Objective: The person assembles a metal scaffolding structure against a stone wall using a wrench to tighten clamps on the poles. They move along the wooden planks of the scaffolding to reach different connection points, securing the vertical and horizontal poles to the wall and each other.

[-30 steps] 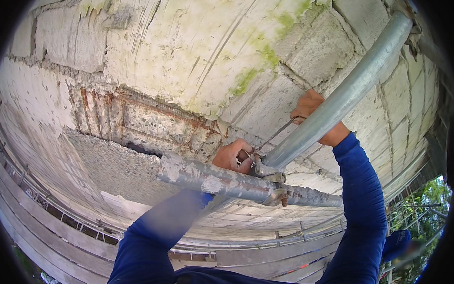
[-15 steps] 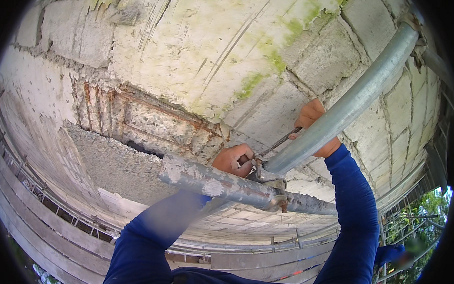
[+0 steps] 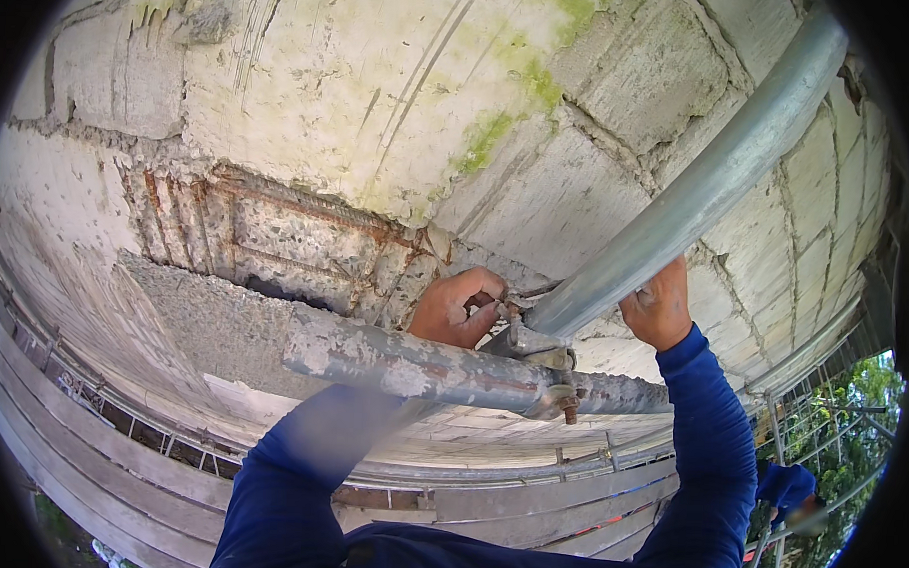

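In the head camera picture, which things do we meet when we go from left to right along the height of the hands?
Exposed rusty rebar in the broken wall → left hand → scaffold clamp → right hand on the slanted grey tube → green trees.

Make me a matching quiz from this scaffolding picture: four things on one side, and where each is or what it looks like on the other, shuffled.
Things:
1. left hand
2. right hand
3. crusted pipe
4. block wall

Descriptions:
A. patched with green growth
B. at the coupler where the pipes meet
C. caked in dried mortar, lying crosswise
D. gripping the slanted grey pipe

Pairs: 1-B, 2-D, 3-C, 4-A
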Motion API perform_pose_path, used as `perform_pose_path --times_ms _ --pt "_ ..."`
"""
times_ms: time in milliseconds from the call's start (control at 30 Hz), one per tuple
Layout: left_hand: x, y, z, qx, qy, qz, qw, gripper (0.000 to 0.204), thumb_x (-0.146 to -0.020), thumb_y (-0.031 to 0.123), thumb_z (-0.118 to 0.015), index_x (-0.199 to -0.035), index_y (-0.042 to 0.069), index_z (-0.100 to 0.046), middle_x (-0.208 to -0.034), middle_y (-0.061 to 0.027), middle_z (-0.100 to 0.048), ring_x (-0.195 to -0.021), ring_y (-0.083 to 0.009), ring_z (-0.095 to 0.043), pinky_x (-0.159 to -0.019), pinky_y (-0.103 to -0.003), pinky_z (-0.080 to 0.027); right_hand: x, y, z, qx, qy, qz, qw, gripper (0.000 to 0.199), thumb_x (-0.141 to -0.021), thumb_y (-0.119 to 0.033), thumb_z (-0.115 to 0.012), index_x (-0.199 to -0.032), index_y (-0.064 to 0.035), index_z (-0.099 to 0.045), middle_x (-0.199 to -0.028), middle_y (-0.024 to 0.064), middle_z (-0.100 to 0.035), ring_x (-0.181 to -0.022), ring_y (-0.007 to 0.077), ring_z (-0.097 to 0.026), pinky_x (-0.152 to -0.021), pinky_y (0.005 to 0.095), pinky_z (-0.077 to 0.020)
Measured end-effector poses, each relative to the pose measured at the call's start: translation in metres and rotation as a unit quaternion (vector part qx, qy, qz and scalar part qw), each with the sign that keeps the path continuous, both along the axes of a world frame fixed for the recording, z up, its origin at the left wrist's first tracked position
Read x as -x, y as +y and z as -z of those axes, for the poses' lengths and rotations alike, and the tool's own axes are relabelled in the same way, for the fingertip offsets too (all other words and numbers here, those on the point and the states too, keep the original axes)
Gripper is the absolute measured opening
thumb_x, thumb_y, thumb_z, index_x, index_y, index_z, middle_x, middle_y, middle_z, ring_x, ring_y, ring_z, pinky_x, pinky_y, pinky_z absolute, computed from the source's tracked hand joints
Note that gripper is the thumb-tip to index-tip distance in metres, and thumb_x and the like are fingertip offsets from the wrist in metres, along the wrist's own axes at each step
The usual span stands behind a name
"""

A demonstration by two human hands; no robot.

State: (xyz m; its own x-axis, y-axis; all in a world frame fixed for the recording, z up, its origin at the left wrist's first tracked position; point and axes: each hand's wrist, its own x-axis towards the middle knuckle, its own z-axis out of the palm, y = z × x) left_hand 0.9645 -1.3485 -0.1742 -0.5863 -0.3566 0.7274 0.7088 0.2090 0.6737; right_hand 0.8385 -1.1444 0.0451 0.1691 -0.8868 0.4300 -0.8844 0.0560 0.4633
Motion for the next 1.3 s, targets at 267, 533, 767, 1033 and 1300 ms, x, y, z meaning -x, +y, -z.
perform_pose_path --times_ms 267,533,767,1033,1300 --pt "-0.004 0.001 -0.005 -0.025 0.027 0.026 0.999 0.012 -0.092 -0.003 -0.062 -0.104 0.000 -0.061 -0.105 -0.0108 -0.068 -0.090 -0.0123 -0.064 -0.080 -0.028 -0.051 -0.007 0.016 0.045 -0.100 -0.278 0.137 0.946 0.022 -0.088 -0.007 -0.072 -0.110 -0.0051 -0.073 -0.114 0.0176 -0.070 -0.110 0.0413 -0.063 -0.094 0.0485 -0.0504" --pt "-0.010 0.008 -0.002 -0.028 0.030 0.025 0.999 0.014 -0.095 0.001 -0.061 -0.108 0.002 -0.063 -0.089 -0.0055 -0.068 -0.082 -0.0130 -0.063 -0.078 -0.029 -0.051 0.037 0.009 0.100 -0.320 -0.198 0.037 0.926 0.027 -0.092 -0.013 -0.066 -0.117 -0.0066 -0.072 -0.115 0.0186 -0.071 -0.107 0.0375 -0.066 -0.092 0.0442 -0.0530" --pt "-0.011 0.006 -0.005 0.001 0.017 -0.013 1.000 0.027 -0.095 0.003 -0.063 -0.122 0.000 -0.060 -0.092 -0.0064 -0.066 -0.084 -0.0124 -0.062 -0.078 -0.030 -0.051 0.089 0.018 0.095 -0.255 -0.245 0.101 0.930 0.028 -0.089 -0.010 -0.070 -0.117 -0.0054 -0.070 -0.115 0.0151 -0.069 -0.106 0.0338 -0.065 -0.092 0.0415 -0.0525" --pt "-0.006 0.001 -0.003 -0.035 0.037 0.022 0.998 0.023 -0.094 0.002 -0.066 -0.117 0.000 -0.061 -0.098 -0.0080 -0.065 -0.085 -0.0136 -0.062 -0.078 -0.030 -0.051 0.061 0.010 0.029 -0.139 -0.140 0.059 0.979 0.023 -0.086 -0.009 -0.074 -0.109 -0.0066 -0.072 -0.107 0.0104 -0.069 -0.098 0.0318 -0.065 -0.087 0.0412 -0.0514" --pt "-0.008 0.006 -0.011 0.030 0.010 -0.037 0.999 0.012 -0.092 0.002 -0.068 -0.102 0.000 -0.060 -0.090 -0.0108 -0.066 -0.079 -0.0201 -0.066 -0.073 -0.032 -0.051 0.036 -0.012 -0.021 -0.213 -0.027 -0.003 0.977 0.031 -0.078 -0.015 -0.081 -0.107 -0.0127 -0.072 -0.105 0.0065 -0.068 -0.098 0.0280 -0.061 -0.084 0.0395 -0.0481"
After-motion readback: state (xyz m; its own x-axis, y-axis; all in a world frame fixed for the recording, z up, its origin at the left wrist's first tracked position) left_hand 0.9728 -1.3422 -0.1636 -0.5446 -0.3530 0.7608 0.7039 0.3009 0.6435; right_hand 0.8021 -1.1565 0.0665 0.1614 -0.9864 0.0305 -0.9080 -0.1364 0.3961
